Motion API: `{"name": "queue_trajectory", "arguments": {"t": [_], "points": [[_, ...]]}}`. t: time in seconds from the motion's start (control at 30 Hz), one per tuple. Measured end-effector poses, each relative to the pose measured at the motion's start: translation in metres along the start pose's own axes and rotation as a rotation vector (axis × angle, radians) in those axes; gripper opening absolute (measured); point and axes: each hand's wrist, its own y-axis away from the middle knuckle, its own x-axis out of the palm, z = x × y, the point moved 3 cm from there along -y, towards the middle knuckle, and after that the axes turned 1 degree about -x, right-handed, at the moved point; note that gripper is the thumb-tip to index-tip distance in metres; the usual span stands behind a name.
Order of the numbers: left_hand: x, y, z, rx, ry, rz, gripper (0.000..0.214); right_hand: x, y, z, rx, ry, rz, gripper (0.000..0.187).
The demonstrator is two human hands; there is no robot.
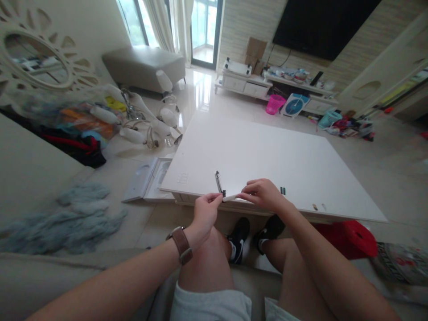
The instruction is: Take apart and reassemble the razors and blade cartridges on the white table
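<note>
I sit at the near edge of a white table (267, 151). My left hand (205, 214), with a brown watch on its wrist, pinches the lower end of a thin dark curved piece (219, 183) that rises above the tabletop. My right hand (264, 194) is closed in a pinch on a small white piece (230, 197) that meets the dark piece at its base. The two hands are almost touching at the table's front edge. A small dark part (283, 191) lies on the table just right of my right hand.
A red stool (351, 238) stands under the table's right side. A chandelier with white shades (147, 120) and white foam trays (147, 178) lie on the floor to the left, beside a grey-blue rug (76, 214). A grey bench (143, 67) and a TV console (261, 84) stand beyond.
</note>
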Motion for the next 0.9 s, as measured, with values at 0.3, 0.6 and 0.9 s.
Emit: {"name": "queue_trajectory", "arguments": {"t": [0.3,0.6,0.9], "points": [[-0.003,-0.003,0.005,-0.022,-0.029,-0.017,0.017,0.003,-0.003,0.005,0.035,0.034,0.063,0.048],[-0.001,-0.002,0.002,0.0,-0.016,0.029,0.022,-0.009,0.004,-0.005,0.096,0.123,-0.075,0.046],[0.0,-0.001,0.002,-0.002,0.01,0.03,0.025,-0.004,0.003,-0.006,0.099,0.029,-0.125,0.045]]}}
